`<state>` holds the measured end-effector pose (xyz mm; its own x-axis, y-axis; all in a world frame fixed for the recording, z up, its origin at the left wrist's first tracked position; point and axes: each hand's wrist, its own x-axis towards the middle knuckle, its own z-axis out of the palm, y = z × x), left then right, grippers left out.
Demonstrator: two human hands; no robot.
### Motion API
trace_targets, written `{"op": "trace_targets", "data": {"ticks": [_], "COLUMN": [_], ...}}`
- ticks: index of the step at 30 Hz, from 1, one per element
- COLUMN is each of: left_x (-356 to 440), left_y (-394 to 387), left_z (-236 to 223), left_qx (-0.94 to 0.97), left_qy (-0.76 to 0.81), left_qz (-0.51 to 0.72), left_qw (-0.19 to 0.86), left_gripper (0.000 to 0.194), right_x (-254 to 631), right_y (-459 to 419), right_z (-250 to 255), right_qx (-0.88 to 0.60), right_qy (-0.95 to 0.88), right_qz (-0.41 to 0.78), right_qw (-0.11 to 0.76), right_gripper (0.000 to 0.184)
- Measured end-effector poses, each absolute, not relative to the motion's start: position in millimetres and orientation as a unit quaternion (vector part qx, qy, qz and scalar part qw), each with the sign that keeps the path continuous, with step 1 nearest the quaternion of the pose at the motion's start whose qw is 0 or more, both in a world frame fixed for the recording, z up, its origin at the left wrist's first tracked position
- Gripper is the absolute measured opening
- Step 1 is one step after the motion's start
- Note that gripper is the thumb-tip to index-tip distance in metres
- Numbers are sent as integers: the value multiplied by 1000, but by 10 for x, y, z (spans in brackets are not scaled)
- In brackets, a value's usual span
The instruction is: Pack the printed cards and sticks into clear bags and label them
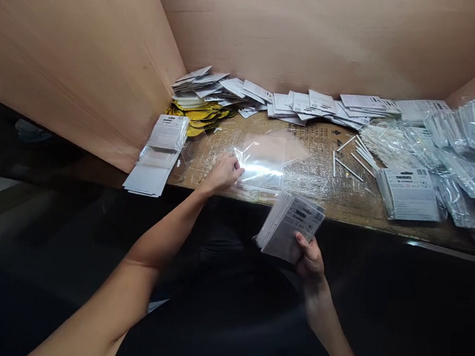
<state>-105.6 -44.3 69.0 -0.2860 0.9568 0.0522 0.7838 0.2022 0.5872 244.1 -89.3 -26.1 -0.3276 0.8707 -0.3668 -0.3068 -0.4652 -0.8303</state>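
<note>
My left hand (224, 172) is at the left edge of a clear plastic bag (265, 157) lying flat on the cardboard-covered bench. Its fingers are drawn together in a pinch on the bag's edge. Just in front of the bench edge, my right hand (311, 258) grips a thick stack of printed cards (289, 229), thumb on top. The cards have hanging slots and look sleeved in clear plastic; the other fingers are hidden beneath them.
White printed cards (322, 103) line the back wall. Yellow foil pieces (204, 116) and a card stack (168, 134) lie at left. White sticks (349, 166) are scattered right of centre. Bagged card bundles (409, 196) fill the right end. Wooden panels (77, 42) enclose the bench.
</note>
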Motion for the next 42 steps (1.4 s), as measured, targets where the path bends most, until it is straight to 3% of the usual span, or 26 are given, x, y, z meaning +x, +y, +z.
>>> {"op": "trace_targets", "data": {"ticks": [4, 7, 11, 12, 14, 17, 23, 26, 31, 37, 42], "left_x": [-572, -332, -193, -165, -105, -29, 137, 280, 530, 758, 736], "left_y": [-701, -861, -1063, -1114, -1205, -1286, -1290, -1233, -1083, -925, -898], "left_z": [706, 640, 537, 522, 508, 496, 337, 222, 78, 45, 94], "left_qx": [602, 515, 282, 227, 132, 51, 40, 24, 12, 21, 102], "left_qy": [696, 651, 559, 546, 528, 503, 531, 541, 564, 515, 481], "left_qz": [309, 389, 507, 518, 520, 530, 505, 524, 554, 583, 528], "left_qw": [241, 400, 592, 619, 658, 681, 679, 657, 612, 628, 692], "left_gripper": [18, 26, 88, 95, 90, 66, 39, 29, 27, 38, 47], "right_x": [2258, 2218, 2330, 2370, 2450, 2558, 2758, 2964, 3394, 3175, 2985], "right_y": [-834, -664, -444, -408, -356, -299, -118, -36, -245, -715, -633], "right_z": [-154, 15, 238, 273, 313, 335, 365, 369, 324, 110, -66], "right_qx": [-379, -386, -399, -402, -410, -419, -428, -446, -431, -249, -222], "right_qy": [-296, -304, -320, -323, -331, -353, -391, -395, -392, -355, -336], "right_qz": [785, 772, 757, 757, 758, 758, 759, 737, 737, 891, 912], "right_qw": [391, 402, 407, 401, 385, 354, 297, 320, 343, 135, 75], "right_gripper": [50, 50, 54, 56, 57, 56, 60, 61, 54, 62, 57]}}
